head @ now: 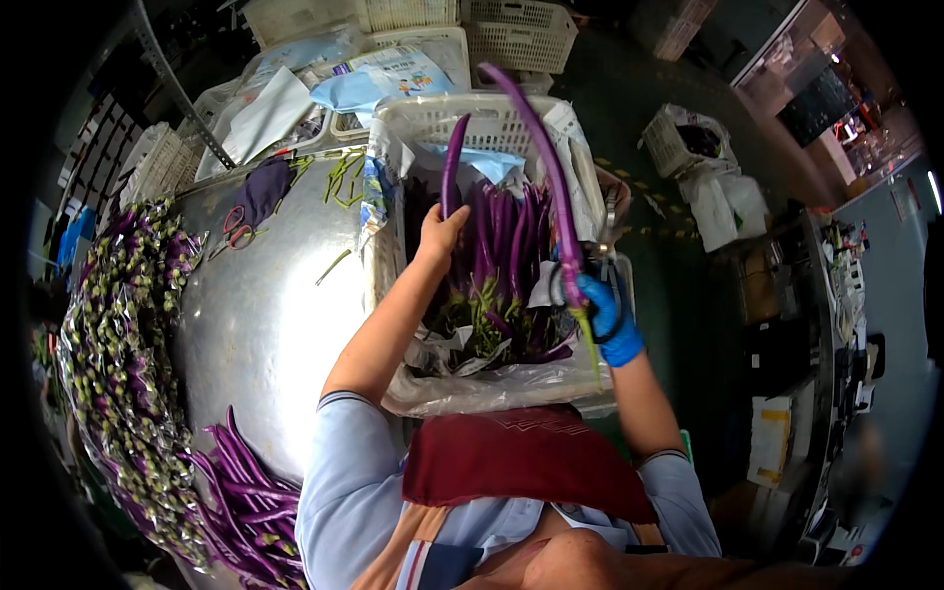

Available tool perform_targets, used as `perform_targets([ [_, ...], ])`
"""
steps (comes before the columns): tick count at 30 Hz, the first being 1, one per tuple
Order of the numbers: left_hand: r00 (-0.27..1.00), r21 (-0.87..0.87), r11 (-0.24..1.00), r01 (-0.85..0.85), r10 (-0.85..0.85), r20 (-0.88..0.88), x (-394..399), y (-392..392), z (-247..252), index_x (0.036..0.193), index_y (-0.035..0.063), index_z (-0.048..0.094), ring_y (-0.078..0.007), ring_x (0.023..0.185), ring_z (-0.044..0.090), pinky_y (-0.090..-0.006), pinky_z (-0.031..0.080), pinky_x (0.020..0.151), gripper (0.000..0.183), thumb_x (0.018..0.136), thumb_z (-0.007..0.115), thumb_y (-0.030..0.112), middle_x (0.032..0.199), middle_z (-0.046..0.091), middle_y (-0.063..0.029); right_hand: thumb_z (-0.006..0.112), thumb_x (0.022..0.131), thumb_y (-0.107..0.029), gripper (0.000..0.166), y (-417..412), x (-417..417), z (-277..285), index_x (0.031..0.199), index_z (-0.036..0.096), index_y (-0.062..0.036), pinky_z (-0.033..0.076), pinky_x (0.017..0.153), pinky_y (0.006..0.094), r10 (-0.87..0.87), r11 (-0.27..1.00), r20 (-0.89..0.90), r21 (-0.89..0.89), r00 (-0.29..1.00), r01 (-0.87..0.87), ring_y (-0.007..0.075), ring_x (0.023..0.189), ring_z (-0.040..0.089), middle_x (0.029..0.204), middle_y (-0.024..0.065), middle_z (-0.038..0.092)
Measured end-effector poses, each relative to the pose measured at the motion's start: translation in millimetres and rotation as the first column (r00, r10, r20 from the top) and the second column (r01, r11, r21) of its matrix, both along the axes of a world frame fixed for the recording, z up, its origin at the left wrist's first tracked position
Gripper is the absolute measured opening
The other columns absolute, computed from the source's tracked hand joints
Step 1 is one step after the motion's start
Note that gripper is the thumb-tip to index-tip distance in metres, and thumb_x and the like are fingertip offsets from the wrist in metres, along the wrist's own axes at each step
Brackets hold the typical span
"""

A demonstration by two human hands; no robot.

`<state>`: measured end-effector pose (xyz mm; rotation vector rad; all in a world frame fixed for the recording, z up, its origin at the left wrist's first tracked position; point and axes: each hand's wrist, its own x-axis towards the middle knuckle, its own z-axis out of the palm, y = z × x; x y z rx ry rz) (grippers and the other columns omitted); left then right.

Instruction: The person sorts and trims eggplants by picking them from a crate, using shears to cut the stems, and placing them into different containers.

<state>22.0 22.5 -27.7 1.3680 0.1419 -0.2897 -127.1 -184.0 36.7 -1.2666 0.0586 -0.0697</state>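
My bare left hand [445,234] grips a slim purple eggplant [455,166], its tip pointing up and away from me. A longer, curved purple eggplant [549,166] is in my right hand [613,318], which wears a blue glove. Its green stem hangs down beside the glove. Black looped handles, apparently of scissors [618,284], also show at the gloved fingers; how they are held is partly hidden. Below both hands stands a white plastic crate [472,122] lined with paper and film. Inside it several eggplants [505,236] lie side by side, stem ends towards me.
On the metal table [273,310] to my left lie red-handled scissors [237,228], a dark cloth [264,190] and cut green stems [345,177]. Film-wrapped eggplants [133,354] line its far left side, with loose eggplants [251,501] nearer me. More crates [520,37] stand beyond.
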Motion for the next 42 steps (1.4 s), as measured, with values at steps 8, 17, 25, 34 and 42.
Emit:
perform_targets([
  [8,0.962,0.407,0.913,0.013,0.100,-0.255,54,-33,-162,0.088,-0.0006,0.052,-0.0221,0.064,0.056,-0.0323,0.044,0.057,0.025,0.066,0.061,0.007,0.074,0.056,-0.0115,0.051,0.073,-0.011,0.052,-68,-66,-4,0.121,0.034,-0.0005,0.041,0.074,0.0240,-0.319,0.944,-0.029,-0.094,0.947,0.315,0.0151,0.086,0.051,0.099,0.0089,0.052],
  [17,0.937,0.744,0.597,0.298,-0.033,-0.349,70,-85,-209,0.081,-0.0036,0.059,-0.0270,0.069,0.060,-0.0359,0.046,0.063,0.033,0.064,0.066,0.023,0.074,0.061,-0.0135,0.055,0.071,-0.011,0.048,-105,-128,-9,0.116,0.041,-0.0020,0.039,0.057,0.0198,-0.543,0.838,-0.192,-0.055,0.817,0.544,0.0096,0.066,0.049,0.089,0.0044,0.053],
  [25,0.758,0.133,0.875,0.465,-0.316,-0.571,74,-66,-177,0.074,0.0007,0.061,-0.0210,0.057,0.056,-0.0317,0.044,0.056,0.018,0.065,0.061,0.017,0.066,0.059,-0.0090,0.053,0.074,-0.007,0.042,-139,-139,-50,0.114,0.043,-0.0019,0.041,0.068,0.0240,-0.572,0.805,-0.276,-0.005,0.773,0.594,0.0132,0.079,0.050,0.095,0.0047,0.052],
  [34,0.611,0.185,0.649,0.738,-0.526,-0.592,54,-96,-115,0.095,0.0046,0.056,-0.0223,0.080,0.055,-0.0346,0.043,0.070,0.034,0.063,0.062,0.016,0.091,0.058,-0.0077,0.053,0.072,-0.014,0.047,-161,-116,-96,0.115,0.041,-0.0002,0.040,0.066,0.0221,-0.504,0.853,-0.301,-0.024,0.810,0.522,0.0111,0.076,0.050,0.089,0.0044,0.052],
  [42,0.529,-0.066,0.773,0.630,-0.491,-0.692,60,-70,-147,0.080,0.0057,0.060,-0.0201,0.068,0.058,-0.0327,0.047,0.064,0.021,0.063,0.061,0.018,0.075,0.061,-0.0055,0.050,0.071,-0.014,0.037,-164,-129,-88,0.104,0.048,0.0032,0.044,0.061,0.0243,-0.452,0.834,-0.366,0.149,0.813,0.531,0.0152,0.067,0.054,0.082,0.0090,0.057],
])
